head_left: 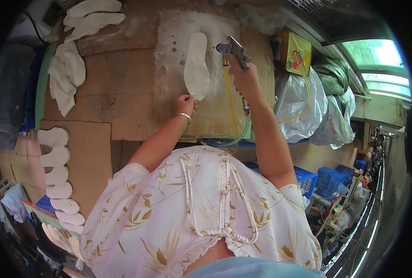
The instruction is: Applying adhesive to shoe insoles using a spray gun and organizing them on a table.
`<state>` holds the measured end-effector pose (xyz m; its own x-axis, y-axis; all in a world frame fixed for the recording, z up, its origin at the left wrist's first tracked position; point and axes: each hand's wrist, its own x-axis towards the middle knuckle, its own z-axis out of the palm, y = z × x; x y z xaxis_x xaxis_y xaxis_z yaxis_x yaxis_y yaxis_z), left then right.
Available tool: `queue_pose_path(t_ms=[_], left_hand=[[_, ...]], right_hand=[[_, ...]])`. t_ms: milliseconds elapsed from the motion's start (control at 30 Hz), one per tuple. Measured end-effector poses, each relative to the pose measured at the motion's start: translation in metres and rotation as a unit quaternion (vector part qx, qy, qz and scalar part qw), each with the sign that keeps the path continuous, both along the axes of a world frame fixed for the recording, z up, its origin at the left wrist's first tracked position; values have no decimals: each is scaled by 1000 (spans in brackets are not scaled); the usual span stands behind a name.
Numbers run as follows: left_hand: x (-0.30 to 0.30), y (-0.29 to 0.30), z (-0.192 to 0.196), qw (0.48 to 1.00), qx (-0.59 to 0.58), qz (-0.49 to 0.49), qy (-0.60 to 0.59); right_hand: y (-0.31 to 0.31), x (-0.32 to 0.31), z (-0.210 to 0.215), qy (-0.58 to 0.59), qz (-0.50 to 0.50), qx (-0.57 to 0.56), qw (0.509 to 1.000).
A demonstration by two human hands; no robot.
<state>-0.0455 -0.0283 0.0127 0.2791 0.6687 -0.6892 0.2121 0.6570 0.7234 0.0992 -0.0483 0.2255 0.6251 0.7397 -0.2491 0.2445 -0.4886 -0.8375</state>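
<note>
A white insole (197, 65) lies lengthwise on a whitened, glue-crusted patch of cardboard (169, 69). My left hand (185, 105) pinches its near end, fingers closed on the edge. To the right of the insole, my right hand (245, 78) grips a metal spray gun (236, 51), its nozzle turned left toward the insole. A yellow hose (229, 97) hangs down from the gun, and a second hose fitting (246, 107) shows below my hand. Whether spray is coming out cannot be made out.
More white insoles (67, 74) are heaped at the far left. Several others lie overlapped in a row (56, 175) along cardboard at near left. On the right stand a yellow container (298, 53) with a hose, plastic bags (298, 104) and blue crates (331, 181).
</note>
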Motion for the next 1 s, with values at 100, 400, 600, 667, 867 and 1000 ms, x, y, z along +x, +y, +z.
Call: queue_pose_path(t_ms=[100,400,600,667,867,1000], left_hand=[[2,2,2,1000,-4,-4,-3],[12,30,56,950,94,62,-290],[-38,40,143,839,24,177,-513],[-72,30,154,793,39,215,-569],[-168,-17,200,732,130,366,-560],[-251,-50,201,676,243,456,-525]], right_hand=[[4,4,4,-5,-11,40,999],[-92,-2,18,112,-35,90,989],[-136,8,12,106,17,49,993],[-133,6,10,117,54,41,991],[-117,6,-8,144,147,0,979],[-110,-18,-4,141,224,-25,964]])
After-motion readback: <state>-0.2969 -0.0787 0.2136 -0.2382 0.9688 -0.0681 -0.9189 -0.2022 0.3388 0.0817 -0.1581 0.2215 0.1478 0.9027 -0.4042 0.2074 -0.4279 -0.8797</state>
